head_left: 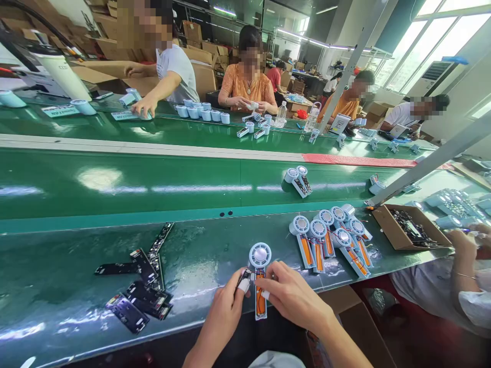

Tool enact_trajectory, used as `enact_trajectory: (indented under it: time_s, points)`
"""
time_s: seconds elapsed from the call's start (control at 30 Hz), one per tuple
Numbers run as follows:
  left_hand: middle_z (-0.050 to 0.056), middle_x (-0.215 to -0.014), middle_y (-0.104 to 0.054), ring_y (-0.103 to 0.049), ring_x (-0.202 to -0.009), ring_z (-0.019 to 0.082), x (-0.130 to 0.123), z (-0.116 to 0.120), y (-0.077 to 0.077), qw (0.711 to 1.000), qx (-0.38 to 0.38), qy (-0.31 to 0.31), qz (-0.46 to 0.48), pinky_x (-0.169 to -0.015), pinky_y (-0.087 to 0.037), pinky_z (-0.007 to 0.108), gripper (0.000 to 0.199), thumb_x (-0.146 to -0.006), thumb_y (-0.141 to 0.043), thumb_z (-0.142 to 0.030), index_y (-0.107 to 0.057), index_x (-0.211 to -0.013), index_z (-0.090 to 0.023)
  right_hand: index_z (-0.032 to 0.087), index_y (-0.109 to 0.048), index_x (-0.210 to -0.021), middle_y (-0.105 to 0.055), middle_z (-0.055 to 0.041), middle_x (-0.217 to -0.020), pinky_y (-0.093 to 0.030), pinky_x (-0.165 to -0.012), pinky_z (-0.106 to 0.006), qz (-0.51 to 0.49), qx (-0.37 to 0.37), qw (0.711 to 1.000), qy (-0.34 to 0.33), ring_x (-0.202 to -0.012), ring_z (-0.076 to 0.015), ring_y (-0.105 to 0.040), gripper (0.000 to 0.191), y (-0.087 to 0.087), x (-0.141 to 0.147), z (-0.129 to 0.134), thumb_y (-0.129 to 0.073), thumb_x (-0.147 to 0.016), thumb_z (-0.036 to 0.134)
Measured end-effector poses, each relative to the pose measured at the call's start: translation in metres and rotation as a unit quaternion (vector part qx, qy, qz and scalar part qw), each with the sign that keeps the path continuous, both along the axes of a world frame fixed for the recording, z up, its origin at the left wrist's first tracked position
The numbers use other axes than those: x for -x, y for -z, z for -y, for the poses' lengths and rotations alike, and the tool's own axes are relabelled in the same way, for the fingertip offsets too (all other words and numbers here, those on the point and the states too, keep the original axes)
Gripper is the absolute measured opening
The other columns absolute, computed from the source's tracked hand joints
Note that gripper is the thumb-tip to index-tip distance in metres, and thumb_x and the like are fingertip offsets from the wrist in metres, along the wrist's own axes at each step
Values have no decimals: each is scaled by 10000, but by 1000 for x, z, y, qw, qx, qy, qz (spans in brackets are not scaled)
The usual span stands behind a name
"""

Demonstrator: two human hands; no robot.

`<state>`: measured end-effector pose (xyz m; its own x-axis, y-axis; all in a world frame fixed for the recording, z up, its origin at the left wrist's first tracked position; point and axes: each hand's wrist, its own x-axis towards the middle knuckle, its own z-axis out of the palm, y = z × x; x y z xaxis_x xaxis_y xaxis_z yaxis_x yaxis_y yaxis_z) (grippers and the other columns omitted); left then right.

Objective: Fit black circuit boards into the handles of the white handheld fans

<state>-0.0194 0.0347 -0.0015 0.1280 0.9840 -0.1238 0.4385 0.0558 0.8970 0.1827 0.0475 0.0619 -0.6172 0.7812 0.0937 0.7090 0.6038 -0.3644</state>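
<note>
A light-blue handheld fan (260, 254) lies on the bench in front of me, its handle pointing towards me with an orange part and wires showing inside. Left of the handle, my left hand (230, 301) is closed on a small black circuit board (244, 276). A white covering shows on its thumb. My right hand (291, 296) is pinched over the upper handle, close to the board; what its fingertips grip is too small to make out. Several black circuit boards (143, 291) lie in a loose pile on the left.
Several open fans (317, 229) lie grouped to the right, beside a cardboard box (391, 232) of dark parts. Two fans (297, 179) rest on the green conveyor belt (192, 179). A slanted metal post (418, 168) rises at the right. Co-workers sit across the belt and at my right.
</note>
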Motion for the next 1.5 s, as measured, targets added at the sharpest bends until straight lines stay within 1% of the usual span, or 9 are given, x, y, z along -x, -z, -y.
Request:
enact_trajectory:
  time_s: [0.07, 0.27, 0.4, 0.53, 0.73, 0.87, 1.07, 1.27, 1.5]
  points:
    - [28, -749, -716, -640, -594, 214, -2, 4, 1, 999, 5, -28, 35, -578, -499, 319, 382, -938, -405, -405, -548, -1238, -216, 236, -688, -1008, -563, -34, -932, -458, -684, -265, 20, -21, 999, -14, -808, -184, -526, 272, 6, 4, -2, -550, -912, 23]
    - [-64, -602, -570, -460, -416, 148, -5, 8, -9, 993, 59, -22, 102, -455, -390, 263, 287, -915, -397, -419, -489, -1125, -246, 209, -674, -988, -592, -56, -1048, -504, -818, -284, -129, 21, 991, 11, -935, -177, -578, 177, 13, 6, -12, -580, -939, 68]
    - [-102, -503, -414, -404, -406, 147, -5, 7, -12, 993, 69, -18, 97, -446, -342, 246, 186, -892, -374, -365, -513, -953, -258, 223, -675, -1039, -583, -70, -1101, -514, -808, -326, -50, 10, 999, -4, -946, -207, -553, 206, 4, 6, -8, -627, -906, 73]
    - [-79, -511, -435, -446, -451, 162, -5, 7, -12, 997, 33, -13, 73, -486, -372, 256, 186, -879, -407, -330, -573, -905, -249, 197, -666, -926, -571, -78, -1078, -519, -787, -328, -14, -10, 1000, -16, -941, -215, -547, 191, 6, 6, -5, -601, -890, 21]
    - [-39, -559, -491, -468, -511, 179, -7, 6, -21, 998, 17, -8, 60, -502, -382, 265, 282, -916, -437, -433, -637, -882, -238, 207, -629, -1024, -604, -70, -1063, -527, -863, -316, -178, 32, 983, 15, -972, -186, -588, 160, 26, 9, -5, -534, -969, 92]
    - [-52, -555, -433, -381, -484, 140, -9, 3, -22, 992, 65, 17, 106, -470, -319, 250, 407, -907, -434, -562, -596, -760, -218, 202, -622, -1010, -654, -72, -1000, -526, -815, -324, -175, -24, 984, -6, -898, -193, -591, 156, 32, 15, -4, -490, -999, 119]
    - [-122, -484, -326, -268, -405, 97, -9, 4, -17, 968, 169, -11, 184, -401, -211, 219, 479, -811, -530, -641, -612, -958, -193, 216, -638, -1092, -679, -61, -1035, -521, -808, -309, -152, -28, 988, -5, -894, -194, -584, 225, 34, 14, -5, -558, -944, 67]
    - [-104, -459, -409, -354, -397, 111, -13, 7, -21, 966, 181, -48, 178, -410, -275, 231, 514, -751, -543, -651, -615, -946, -181, 211, -665, -1057, -672, -61, -967, -511, -764, -309, -170, -49, 984, 8, -866, -197, -577, 213, 37, 16, -6, -543, -952, 72]
    - [-84, -537, -509, -476, -423, 141, -14, 11, -21, 974, 131, -78, 166, -395, -373, 237, 438, -810, -528, -544, -538, -1105, -221, 220, -642, -879, -667, -16, -863, -487, -719, -291, -240, -7, 964, 113, -807, -176, -584, 179, 37, 26, -6, -605, -860, 46]
